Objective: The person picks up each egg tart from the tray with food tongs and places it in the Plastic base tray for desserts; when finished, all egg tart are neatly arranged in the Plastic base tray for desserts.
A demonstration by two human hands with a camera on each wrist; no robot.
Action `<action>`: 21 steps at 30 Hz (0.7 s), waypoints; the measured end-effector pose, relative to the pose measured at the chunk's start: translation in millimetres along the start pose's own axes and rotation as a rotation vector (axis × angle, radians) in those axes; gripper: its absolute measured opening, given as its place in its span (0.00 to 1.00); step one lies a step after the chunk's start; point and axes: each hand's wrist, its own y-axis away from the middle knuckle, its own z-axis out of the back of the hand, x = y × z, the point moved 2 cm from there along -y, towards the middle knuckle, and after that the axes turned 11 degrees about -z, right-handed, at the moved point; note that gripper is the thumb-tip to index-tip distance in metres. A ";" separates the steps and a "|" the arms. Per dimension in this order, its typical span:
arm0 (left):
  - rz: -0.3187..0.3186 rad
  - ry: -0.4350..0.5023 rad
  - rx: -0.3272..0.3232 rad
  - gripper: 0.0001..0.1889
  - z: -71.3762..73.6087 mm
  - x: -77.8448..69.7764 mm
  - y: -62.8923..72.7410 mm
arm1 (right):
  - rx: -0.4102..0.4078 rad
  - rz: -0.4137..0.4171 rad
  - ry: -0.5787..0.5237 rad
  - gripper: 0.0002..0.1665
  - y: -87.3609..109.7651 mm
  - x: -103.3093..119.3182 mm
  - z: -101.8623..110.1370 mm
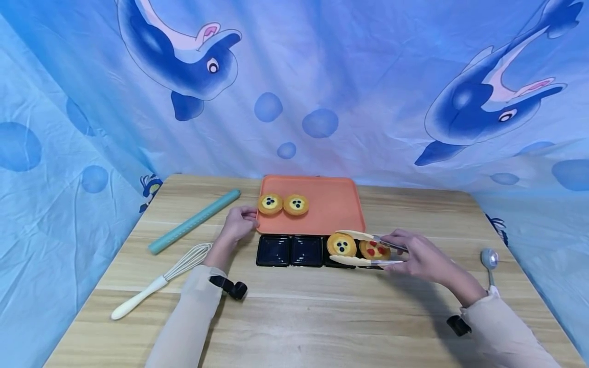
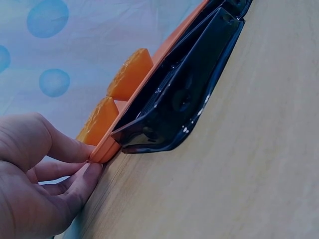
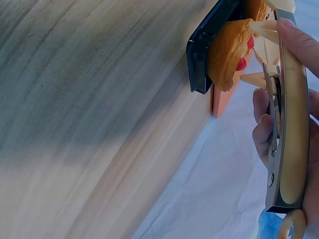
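Observation:
My left hand pinches the near left corner of an orange tray between thumb and fingers. Two tarts with blue berries sit side by side on the tray's left part. In my right hand is a pair of tongs with cream-coloured tips. Their spread arms lie on either side of a blue-berry tart in the third compartment of a row of black square dishes. Under the tongs, a tart with red berries fills the rightmost dish. The two left dishes hold nothing.
A green rolling pin and a whisk with a white handle lie on the left of the wooden table. Near the right edge is a metal scoop or spoon. A blue dolphin curtain hangs behind the table.

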 end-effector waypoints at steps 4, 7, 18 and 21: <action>-0.002 0.000 0.004 0.25 0.1 -2.0 0.6 | 0.005 -0.030 -0.004 0.45 0.7 -1.0 -1.3; -0.012 -0.008 0.002 0.25 0.2 -2.3 0.4 | 0.003 -0.044 -0.020 0.51 1.0 -2.0 -1.5; -0.005 -0.005 -0.006 0.26 -0.4 0.2 -0.2 | -0.022 -0.039 -0.061 0.54 -1.9 1.7 8.5; -0.006 0.005 -0.003 0.26 -1.5 0.4 0.1 | -0.027 -0.045 -0.061 0.54 -7.6 6.7 15.9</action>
